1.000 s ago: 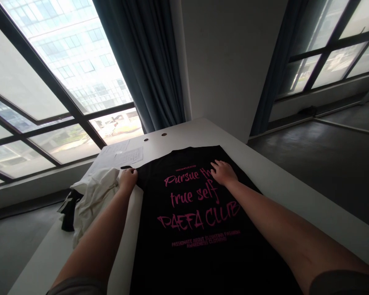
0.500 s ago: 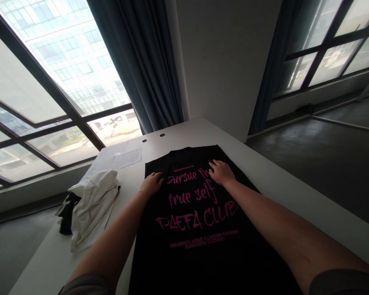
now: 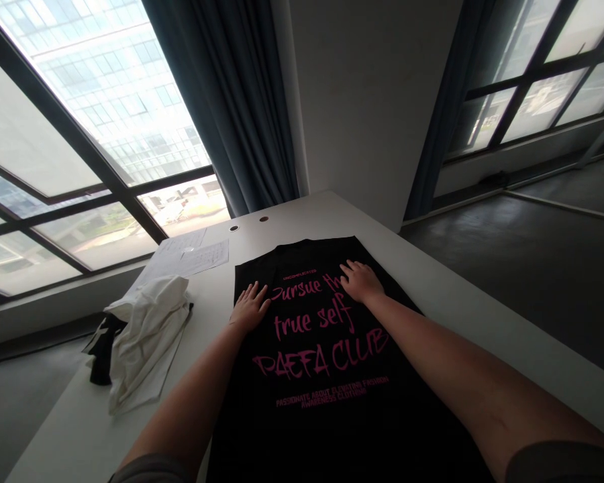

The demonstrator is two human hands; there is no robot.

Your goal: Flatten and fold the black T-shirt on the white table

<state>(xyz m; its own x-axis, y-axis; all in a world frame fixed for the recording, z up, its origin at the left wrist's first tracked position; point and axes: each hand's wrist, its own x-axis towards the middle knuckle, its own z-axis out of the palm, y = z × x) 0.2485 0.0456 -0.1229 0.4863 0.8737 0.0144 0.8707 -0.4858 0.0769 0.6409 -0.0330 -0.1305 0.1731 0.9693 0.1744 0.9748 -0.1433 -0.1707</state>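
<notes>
**Both palms flat on a black printed T-shirt**

A black T-shirt (image 3: pixel 327 376) lies spread on a long white table (image 3: pixel 463 302), its dark cloth running from the table's middle down to the 6 o'clock edge of the view. Pink brush-style lettering across it reads "Pursue the true self", then "PAEFA CLUB" in larger letters, with two smaller pink lines beneath and a tiny pink word above. The far edge, toward 12 o'clock, lies straight and smooth.

The left hand (image 3: pixel 249 308) rests open, fingers spread, palm down on the shirt's edge at 9 o'clock, covering the first letter of the print. The right hand (image 3: pixel 361 282) lies open and flat on the cloth toward 1 o'clock, over the end of the top line. Neither hand grips anything.

At 9 o'clock from the shirt, apart from it, a crumpled white garment (image 3: pixel 145 329) sits heaped over something dark at the table's edge. Sheets of paper (image 3: pixel 191 255) lie at 11 o'clock, near two small holes in the tabletop. Blue-grey curtains (image 3: pixel 241 100) hang behind.
</notes>
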